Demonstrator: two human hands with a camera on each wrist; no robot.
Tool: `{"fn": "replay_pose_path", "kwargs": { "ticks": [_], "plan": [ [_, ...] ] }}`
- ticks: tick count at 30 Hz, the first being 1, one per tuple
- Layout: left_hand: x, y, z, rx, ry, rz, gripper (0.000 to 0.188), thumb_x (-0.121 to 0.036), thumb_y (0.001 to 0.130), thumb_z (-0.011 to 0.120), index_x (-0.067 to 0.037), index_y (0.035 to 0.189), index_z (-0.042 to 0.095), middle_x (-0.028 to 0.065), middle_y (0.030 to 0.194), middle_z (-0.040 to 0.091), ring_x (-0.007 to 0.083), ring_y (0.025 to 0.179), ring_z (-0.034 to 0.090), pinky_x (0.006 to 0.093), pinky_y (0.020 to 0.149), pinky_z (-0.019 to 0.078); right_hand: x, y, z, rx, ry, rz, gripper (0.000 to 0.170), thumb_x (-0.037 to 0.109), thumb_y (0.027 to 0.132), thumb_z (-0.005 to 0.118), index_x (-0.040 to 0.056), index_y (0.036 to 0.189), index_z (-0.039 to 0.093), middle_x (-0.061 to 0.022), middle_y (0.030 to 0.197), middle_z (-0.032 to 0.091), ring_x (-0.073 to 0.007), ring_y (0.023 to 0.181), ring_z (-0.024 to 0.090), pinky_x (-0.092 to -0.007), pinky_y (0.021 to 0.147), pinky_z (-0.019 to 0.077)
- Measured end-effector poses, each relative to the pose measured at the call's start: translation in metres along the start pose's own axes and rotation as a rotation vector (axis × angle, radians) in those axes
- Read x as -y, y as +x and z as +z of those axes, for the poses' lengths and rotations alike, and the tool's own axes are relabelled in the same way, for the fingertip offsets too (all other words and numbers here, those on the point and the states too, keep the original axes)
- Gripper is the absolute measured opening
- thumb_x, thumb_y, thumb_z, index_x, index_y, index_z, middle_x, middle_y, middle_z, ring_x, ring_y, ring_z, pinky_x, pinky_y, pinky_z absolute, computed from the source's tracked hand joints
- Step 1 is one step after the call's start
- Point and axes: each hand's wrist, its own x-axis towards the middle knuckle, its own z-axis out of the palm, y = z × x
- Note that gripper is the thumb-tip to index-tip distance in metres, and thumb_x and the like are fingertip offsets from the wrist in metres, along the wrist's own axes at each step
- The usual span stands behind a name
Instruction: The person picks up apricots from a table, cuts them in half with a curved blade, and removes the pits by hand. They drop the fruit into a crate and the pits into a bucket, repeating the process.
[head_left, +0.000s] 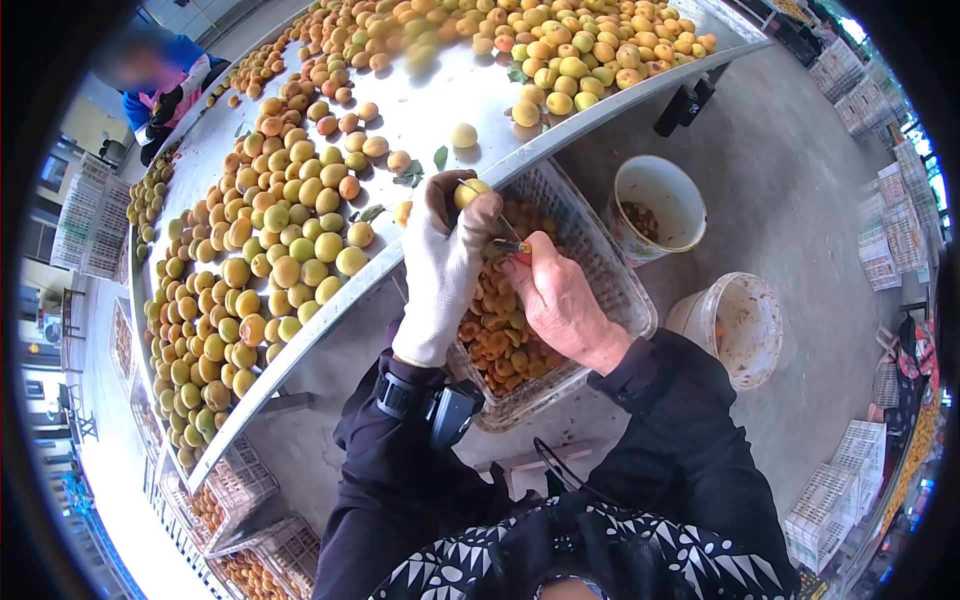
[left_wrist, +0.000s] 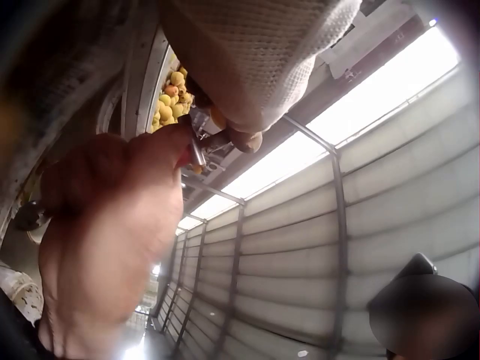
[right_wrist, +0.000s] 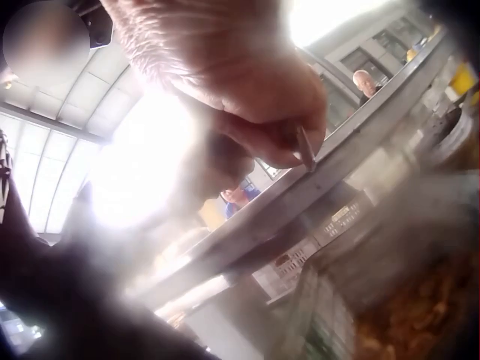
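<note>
My left hand [head_left: 442, 270], in a white knitted glove with brown-coated fingers, holds a yellow-green apricot [head_left: 466, 194] between thumb and fingers. The bare right hand [head_left: 570, 305] grips a small red-handled knife [head_left: 523, 257] close beside it, its metal part toward the gloved thumb. In the left wrist view, the knife's metal collar [left_wrist: 198, 151] shows next to the glove. Both hands are above a plastic crate [head_left: 640, 300] that holds cut apricot pieces [head_left: 505, 350]. The right wrist view is hazy, with the knife's end [right_wrist: 305, 148] poking out of the fist.
A metal-edged table [head_left: 290, 365] bears many whole apricots [head_left: 300, 260] and a few leaves. Two white buckets [head_left: 690, 215] stand on the floor at right, one tipped. More crates [head_left: 255, 480] sit under the table, and a person [head_left: 165, 85] is at its far left.
</note>
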Motion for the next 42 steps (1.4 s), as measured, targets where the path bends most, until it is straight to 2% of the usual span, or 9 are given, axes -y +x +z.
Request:
{"fn": "replay_pose_path", "kwargs": {
  "ticks": [4,7,11,16,22,29,32,38,42],
  "plan": [
    [-0.005,0.003,-0.003,0.018,0.054,0.014,0.042,-0.031,0.094,0.067,0.003,0.114,0.051,0.0081,0.097,0.060,0.0107,0.083,0.059,0.0242,0.073,0.0510,0.003,-0.002,0.001,-0.004,0.053,0.014,0.021,0.013,0.095,0.058,-0.0016,0.095,0.044,-0.0227,0.071,0.062,-0.0425,0.072,0.064,-0.0461,0.058,0.0482],
    [-0.012,0.002,-0.003,-0.024,0.048,-0.069,0.044,-0.033,0.094,0.066,0.003,0.113,0.051,0.0080,0.096,0.060,0.0106,0.079,0.060,0.0249,0.072,0.0513,0.002,-0.004,0.004,-0.019,0.063,0.018,0.021,0.013,0.096,0.058,-0.0014,0.095,0.044,-0.0223,0.070,0.062,-0.0424,0.071,0.064,-0.0461,0.058,0.0478],
    [-0.010,0.000,0.004,-0.008,-0.148,-0.176,0.042,-0.035,0.095,0.064,0.003,0.109,0.053,0.0034,0.087,0.058,0.0089,0.073,0.056,0.0243,0.069,0.0492,-0.002,-0.005,0.000,-0.012,0.016,0.027,0.021,0.014,0.096,0.058,-0.0012,0.094,0.043,-0.0219,0.070,0.062,-0.0421,0.069,0.064,-0.0461,0.057,0.0478],
    [-0.004,-0.002,0.006,-0.038,-0.087,-0.223,0.040,-0.041,0.100,0.054,-0.001,0.101,0.056,-0.0007,0.080,0.054,0.0061,0.068,0.045,0.0216,0.061,0.0394,-0.008,-0.004,0.001,0.008,0.011,0.022,0.021,0.015,0.096,0.057,-0.0009,0.094,0.044,-0.0221,0.070,0.062,-0.0422,0.069,0.064,-0.0466,0.057,0.0481],
    [0.004,0.001,0.003,0.017,0.082,-0.289,0.044,-0.042,0.101,0.050,0.002,0.097,0.057,-0.0009,0.081,0.054,0.0073,0.070,0.046,0.0231,0.062,0.0397,-0.010,-0.006,0.001,-0.001,-0.004,0.029,0.021,0.015,0.096,0.057,-0.0014,0.094,0.044,-0.0227,0.071,0.062,-0.0418,0.070,0.065,-0.0459,0.057,0.0497],
    [0.001,-0.002,0.014,0.004,0.020,-0.169,0.045,-0.041,0.100,0.054,0.004,0.103,0.058,0.0006,0.084,0.057,0.0079,0.074,0.048,0.0235,0.065,0.0413,-0.015,-0.003,-0.001,-0.013,-0.009,0.040,0.022,0.016,0.096,0.057,-0.0019,0.093,0.044,-0.0234,0.069,0.061,-0.0419,0.068,0.065,-0.0452,0.055,0.0498],
    [0.005,-0.004,0.018,-0.084,0.031,-0.110,0.046,-0.042,0.099,0.055,0.004,0.106,0.057,0.0009,0.084,0.056,0.0070,0.074,0.047,0.0232,0.065,0.0412,-0.017,-0.001,0.000,-0.027,-0.006,-0.012,0.023,0.016,0.096,0.057,-0.0017,0.092,0.044,-0.0228,0.067,0.061,-0.0416,0.067,0.065,-0.0449,0.054,0.0498],
    [0.005,-0.004,0.012,-0.050,-0.074,-0.223,0.046,-0.045,0.099,0.054,0.001,0.103,0.057,-0.0012,0.077,0.052,0.0066,0.068,0.043,0.0224,0.062,0.0389,-0.018,-0.003,-0.006,0.008,-0.122,-0.028,0.022,0.014,0.095,0.058,0.0002,0.091,0.042,-0.0220,0.064,0.059,-0.0403,0.065,0.065,-0.0444,0.053,0.0505],
    [0.005,-0.003,-0.002,0.093,-0.080,-0.322,0.050,-0.052,0.100,0.047,-0.004,0.102,0.059,-0.0040,0.079,0.050,0.0031,0.069,0.041,0.0191,0.060,0.0340,-0.018,-0.002,-0.007,-0.005,-0.171,-0.040,0.022,0.013,0.094,0.059,0.0001,0.091,0.041,-0.0216,0.063,0.058,-0.0401,0.063,0.064,-0.0443,0.052,0.0503]
  ]
}}
